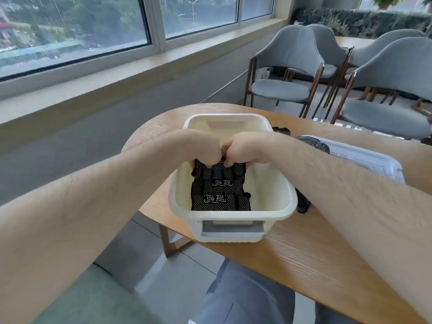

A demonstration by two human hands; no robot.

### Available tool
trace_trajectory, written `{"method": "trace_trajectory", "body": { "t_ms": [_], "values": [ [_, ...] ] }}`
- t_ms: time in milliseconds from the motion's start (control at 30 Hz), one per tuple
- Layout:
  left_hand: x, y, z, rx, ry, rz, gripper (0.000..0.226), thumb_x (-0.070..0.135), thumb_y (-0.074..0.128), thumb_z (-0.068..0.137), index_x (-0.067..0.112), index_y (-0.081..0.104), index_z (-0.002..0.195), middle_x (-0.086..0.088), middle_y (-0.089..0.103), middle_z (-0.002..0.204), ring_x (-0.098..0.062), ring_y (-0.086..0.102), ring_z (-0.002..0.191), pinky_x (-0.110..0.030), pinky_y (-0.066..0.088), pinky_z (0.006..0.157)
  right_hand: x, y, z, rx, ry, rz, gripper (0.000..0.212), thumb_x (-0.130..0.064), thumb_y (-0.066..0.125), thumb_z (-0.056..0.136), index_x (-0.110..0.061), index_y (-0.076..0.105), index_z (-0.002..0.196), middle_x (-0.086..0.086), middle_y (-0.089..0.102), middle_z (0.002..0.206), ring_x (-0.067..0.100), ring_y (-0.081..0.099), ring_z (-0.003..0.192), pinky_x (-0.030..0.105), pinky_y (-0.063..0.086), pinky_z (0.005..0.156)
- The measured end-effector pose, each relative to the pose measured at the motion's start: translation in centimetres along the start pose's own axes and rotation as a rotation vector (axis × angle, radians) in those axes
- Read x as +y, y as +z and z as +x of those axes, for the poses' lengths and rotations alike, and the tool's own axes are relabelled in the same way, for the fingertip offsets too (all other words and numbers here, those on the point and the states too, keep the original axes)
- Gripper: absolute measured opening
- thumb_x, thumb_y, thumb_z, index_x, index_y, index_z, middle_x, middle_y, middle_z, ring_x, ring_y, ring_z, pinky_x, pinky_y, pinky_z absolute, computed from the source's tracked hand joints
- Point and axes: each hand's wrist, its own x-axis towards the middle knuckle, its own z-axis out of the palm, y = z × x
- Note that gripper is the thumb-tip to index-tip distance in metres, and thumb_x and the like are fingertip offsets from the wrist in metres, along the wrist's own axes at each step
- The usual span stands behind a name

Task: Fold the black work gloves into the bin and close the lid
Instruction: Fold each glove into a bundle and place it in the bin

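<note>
A cream plastic bin [275, 195] stands open on the wooden table [304, 253]. Inside it lie folded black work gloves [219, 195] with white dots and white markings, stacked against the left side. My left hand [198, 148] and my right hand [247, 148] are side by side over the bin, both gripping the far edge of the top glove. My fingertips are hidden behind the fabric. The clear lid [364, 157] lies flat on the table to the right of the bin, partly behind my right forearm.
More black gloves lie outside the bin: one [313, 142] on the lid's far corner, one [281, 130] behind the bin, one [302, 203] by its right side. Grey chairs [287, 66] stand beyond the table. Windows run along the left.
</note>
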Motion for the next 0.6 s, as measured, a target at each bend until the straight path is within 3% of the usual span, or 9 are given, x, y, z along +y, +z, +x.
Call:
{"method": "trace_trajectory", "body": {
  "t_ms": [133, 233, 333, 467, 600],
  "values": [
    [-0.4, 1.3, 1.3, -0.064, 0.003, 0.08, 0.035, 0.011, 0.057, 0.097, 0.003, 0.055, 0.131, -0.012, 0.055, 0.104, -0.031, 0.069, 0.089, -0.026, 0.051, 0.042, 0.0, 1.0, 1.5, -0.05, 0.01, -0.16, 0.047, -0.022, 0.068, 0.096, -0.017, 0.057, 0.142, 0.007, 0.058, 0.135, 0.031, 0.065, 0.116, 0.039, 0.06, 0.09],
    [-0.2, 1.7, 1.2, 0.013, 0.034, 0.2, 0.031, 0.011, 0.053, 0.095, 0.005, 0.06, 0.125, -0.007, 0.054, 0.09, -0.027, 0.061, 0.084, -0.03, 0.051, 0.06, -0.3, 1.4, 1.6, 0.008, -0.023, -0.388, 0.045, -0.032, 0.07, 0.094, -0.013, 0.063, 0.134, 0.009, 0.066, 0.124, 0.032, 0.068, 0.108, 0.036, 0.058, 0.083],
    [0.4, 1.5, 0.9, 0.152, 0.039, 0.353, 0.029, 0.019, 0.053, 0.095, 0.012, 0.061, 0.122, -0.006, 0.059, 0.101, -0.024, 0.057, 0.094, -0.034, 0.051, 0.08, -0.8, 1.3, 1.1, 0.147, -0.08, -0.59, 0.044, -0.04, 0.073, 0.09, -0.012, 0.065, 0.123, 0.007, 0.068, 0.114, 0.031, 0.066, 0.103, 0.031, 0.045, 0.072],
    [0.9, 2.0, 0.7, 0.073, 0.017, 0.438, 0.018, 0.01, 0.049, 0.097, 0.008, 0.064, 0.107, -0.002, 0.046, 0.075, -0.025, 0.054, 0.084, -0.038, 0.054, 0.087, -0.7, 1.9, 1.6, 0.122, -0.056, -0.642, 0.043, -0.044, 0.071, 0.091, -0.01, 0.069, 0.118, 0.001, 0.058, 0.085, 0.028, 0.057, 0.085, 0.034, 0.046, 0.069],
    [1.7, 1.8, -0.8, 0.059, 0.023, 0.466, 0.023, 0.008, 0.049, 0.097, 0.008, 0.064, 0.115, -0.002, 0.053, 0.084, -0.027, 0.06, 0.094, -0.036, 0.053, 0.089, -0.8, 2.1, 0.9, 0.186, -0.078, -0.698, 0.029, -0.048, 0.067, 0.094, -0.02, 0.063, 0.101, -0.002, 0.048, 0.074, 0.027, 0.056, 0.079, 0.035, 0.042, 0.062]
  ]
}}
